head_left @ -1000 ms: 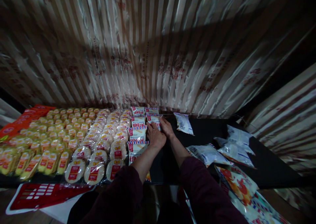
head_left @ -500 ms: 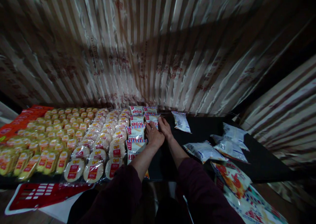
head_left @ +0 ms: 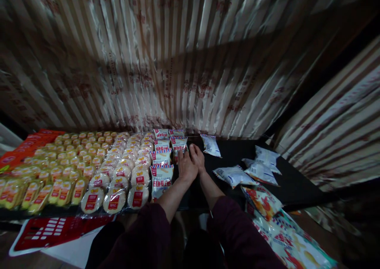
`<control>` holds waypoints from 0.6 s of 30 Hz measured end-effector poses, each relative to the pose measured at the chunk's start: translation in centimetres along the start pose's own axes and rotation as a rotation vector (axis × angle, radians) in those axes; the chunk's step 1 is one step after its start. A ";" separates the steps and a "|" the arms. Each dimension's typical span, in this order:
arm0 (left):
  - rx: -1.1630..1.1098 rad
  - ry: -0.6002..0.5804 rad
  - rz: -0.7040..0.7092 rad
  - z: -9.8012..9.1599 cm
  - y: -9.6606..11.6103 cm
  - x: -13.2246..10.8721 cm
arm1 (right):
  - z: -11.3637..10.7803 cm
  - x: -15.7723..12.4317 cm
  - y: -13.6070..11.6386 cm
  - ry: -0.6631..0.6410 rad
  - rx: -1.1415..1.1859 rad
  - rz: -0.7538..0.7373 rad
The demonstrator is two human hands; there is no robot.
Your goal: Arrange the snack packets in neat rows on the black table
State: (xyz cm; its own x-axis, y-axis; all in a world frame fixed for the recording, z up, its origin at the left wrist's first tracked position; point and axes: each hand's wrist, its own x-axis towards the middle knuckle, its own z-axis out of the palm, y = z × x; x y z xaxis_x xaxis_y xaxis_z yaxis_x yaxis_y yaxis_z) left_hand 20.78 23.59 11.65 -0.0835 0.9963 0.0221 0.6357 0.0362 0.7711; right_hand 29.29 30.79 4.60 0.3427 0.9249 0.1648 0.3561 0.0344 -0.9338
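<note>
My left hand (head_left: 187, 167) lies with its fingers stretched over the near end of a white snack packet (head_left: 179, 143) with a striped edge and red print. My right hand (head_left: 197, 158) is close beside it, fingers extended and pointing away from me, just right of that packet; nothing shows in its grasp. To the left, a column of matching snack packets (head_left: 161, 179) runs toward the back, with the front one partly behind my left forearm. Farther right, a single packet (head_left: 211, 145) rests with its pale side up.
Rows of round wrapped crackers (head_left: 114, 199) and yellow wrapped cakes (head_left: 59, 192) fill the black table's (head_left: 297, 188) left side. Several pale packets (head_left: 234, 176) lie scattered at right, beside larger colourful bags (head_left: 279, 225). A striped curtain (head_left: 178, 63) hangs behind; a red basket (head_left: 50, 231) is below.
Both hands have come slightly toward me along the packet. My right fingers have left its right edge, and my left fingers now lie over its near end. The view has shifted a little.
</note>
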 end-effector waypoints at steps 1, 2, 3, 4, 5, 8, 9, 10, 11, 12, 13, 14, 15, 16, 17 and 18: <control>-0.012 -0.007 0.017 -0.1 0.0 -0.4 | -0.2 -0.4 -0.1 0.003 -0.013 -0.010; -0.023 -0.013 0.028 -0.1 0.0 -0.8 | -0.5 -0.8 -0.2 0.005 -0.025 -0.016; -0.033 -0.018 0.034 -0.2 0.0 -1.2 | -0.7 -1.3 -0.3 0.009 -0.035 -0.017; -0.042 -0.023 0.038 -0.4 0.0 -1.7 | -1.0 -1.7 -0.4 0.012 -0.047 -0.015; -0.050 -0.031 0.042 -0.5 -0.1 -2.2 | -1.2 -2.2 -0.6 0.014 -0.061 -0.010; -0.066 -0.059 0.065 -1.2 -0.1 -3.8 | -1.7 -4.0 -1.2 0.014 -0.099 0.002; -0.065 -0.069 0.068 -1.4 -0.2 -4.4 | -1.9 -4.6 -1.3 0.014 -0.106 0.005; -0.062 -0.083 0.066 -1.6 -0.2 -5.0 | -2.0 -5.3 -1.5 0.014 -0.109 0.007; -0.056 -0.101 0.060 -1.8 -0.3 -5.5 | -2.2 -5.9 -1.5 0.013 -0.109 0.008; -0.047 -0.122 0.048 -1.9 -0.5 -6.1 | -2.4 -6.6 -1.6 0.012 -0.112 0.011; -0.036 -0.143 0.035 -2.1 -0.6 -6.6 | -2.5 -7.2 -1.6 0.011 -0.117 0.015; -0.027 -0.163 0.024 -2.2 -0.8 -7.1 | -2.7 -7.8 -1.6 0.011 -0.122 0.019; -0.020 -0.179 0.015 -2.2 -1.0 -7.5 | -2.8 -8.4 -1.6 0.009 -0.127 0.024; -0.014 -0.193 0.009 -2.2 -1.1 -7.9 | -3.0 -8.9 -1.6 0.008 -0.133 0.029; -0.011 -0.205 0.007 -2.3 -1.3 -8.2 | -3.2 -9.4 -1.5 0.006 -0.139 0.033; -0.011 -0.216 0.009 -2.3 -1.4 -8.6 | -3.4 -9.8 -1.5 0.002 -0.144 0.036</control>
State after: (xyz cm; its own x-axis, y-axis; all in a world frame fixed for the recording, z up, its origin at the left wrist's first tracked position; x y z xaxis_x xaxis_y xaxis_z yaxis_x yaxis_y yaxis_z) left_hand 18.88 14.84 11.87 0.0894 0.9902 -0.1075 0.6274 0.0278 0.7782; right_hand 28.31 20.37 5.48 0.3591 0.9238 0.1325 0.4642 -0.0537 -0.8841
